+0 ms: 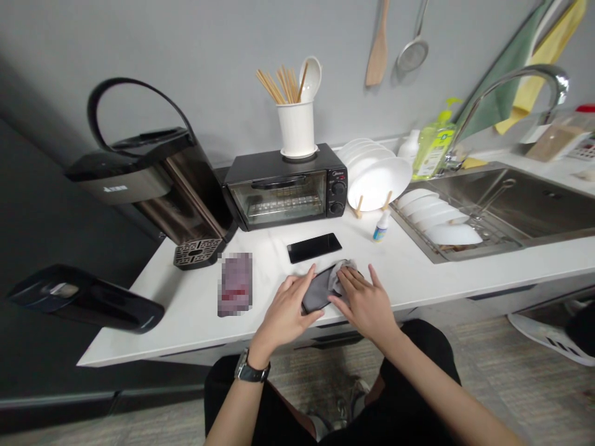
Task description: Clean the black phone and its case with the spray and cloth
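Note:
A flat dark grey slab with a black rim (317,293), like a phone or small tablet, lies near the counter's front edge. My left hand (289,308) grips its left side, thumb at the near edge and fingers at the far one. Over its right part, a crumpled light grey cloth (343,270) is pressed down by the fingers of my right hand (365,300), with the thumb resting on the slab. Just behind lies a black phone (315,248). A small white bottle with a blue label (381,227) stands to the right.
A toaster oven (283,192) bears a utensil pot (297,129). Left are a water dispenser (171,192), a black canister-like object (93,300) and a pixelated purple item (235,285). Right are racked plates (381,183), bowls (439,220) and a sink (534,214). Another person's shoe (551,337) shows.

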### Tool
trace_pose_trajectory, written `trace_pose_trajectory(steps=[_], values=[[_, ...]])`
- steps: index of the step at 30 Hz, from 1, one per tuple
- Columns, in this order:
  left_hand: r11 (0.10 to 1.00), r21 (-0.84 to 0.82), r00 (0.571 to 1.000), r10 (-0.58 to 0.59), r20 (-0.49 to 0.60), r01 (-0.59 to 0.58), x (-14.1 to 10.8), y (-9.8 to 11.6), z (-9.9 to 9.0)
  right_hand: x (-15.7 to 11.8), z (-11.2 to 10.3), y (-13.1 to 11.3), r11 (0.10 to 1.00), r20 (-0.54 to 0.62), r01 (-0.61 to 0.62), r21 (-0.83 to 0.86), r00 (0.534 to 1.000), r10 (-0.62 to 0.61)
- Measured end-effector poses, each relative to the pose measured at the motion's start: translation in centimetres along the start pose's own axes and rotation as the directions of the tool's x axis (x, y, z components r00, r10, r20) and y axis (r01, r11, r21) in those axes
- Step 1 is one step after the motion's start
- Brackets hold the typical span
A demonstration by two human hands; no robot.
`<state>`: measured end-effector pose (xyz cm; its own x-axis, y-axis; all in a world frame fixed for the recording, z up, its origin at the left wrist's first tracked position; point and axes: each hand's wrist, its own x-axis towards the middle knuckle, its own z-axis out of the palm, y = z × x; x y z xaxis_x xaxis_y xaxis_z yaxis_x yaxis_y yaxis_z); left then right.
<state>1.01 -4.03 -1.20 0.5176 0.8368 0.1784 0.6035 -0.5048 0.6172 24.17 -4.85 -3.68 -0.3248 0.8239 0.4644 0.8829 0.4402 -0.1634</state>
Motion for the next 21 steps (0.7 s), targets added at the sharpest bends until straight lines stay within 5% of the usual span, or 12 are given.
trace_pose_trajectory(steps=[5, 8, 12, 17, 21], values=[[1.0, 0.015, 1.0, 0.016, 0.003, -0.016, -0.1, -1.0, 0.4, 1.1, 1.8, -6.9, 0.989, 0.001, 0.066, 0.136, 0.998, -0.067], [0.998, 0.056, 1.0, 0.009, 0.017, -0.01, -0.2, -1.4, 0.5, 0.2, 1.4, -8.4, 0.956, 0.042, 0.103, 0.276, 0.992, -0.119], [0.998, 0.065, 1.0, -0.012, 0.012, 0.011, -0.3, -0.8, 0.3, -1.6, -0.2, -5.2, 0.936, 0.078, 0.119, 0.332, 0.985, -0.153], [0.999, 0.043, 1.0, 0.002, 0.006, -0.002, -0.2, -0.1, 0.1, -2.2, -1.5, 0.8, 0.989, 0.041, 0.073, 0.132, 0.996, -0.079], [1.0, 0.019, 1.0, 0.015, 0.01, -0.015, 0.0, -0.2, 0.1, -0.7, -0.7, 1.6, 1.0, -0.007, -0.025, -0.003, 1.0, 0.025]])
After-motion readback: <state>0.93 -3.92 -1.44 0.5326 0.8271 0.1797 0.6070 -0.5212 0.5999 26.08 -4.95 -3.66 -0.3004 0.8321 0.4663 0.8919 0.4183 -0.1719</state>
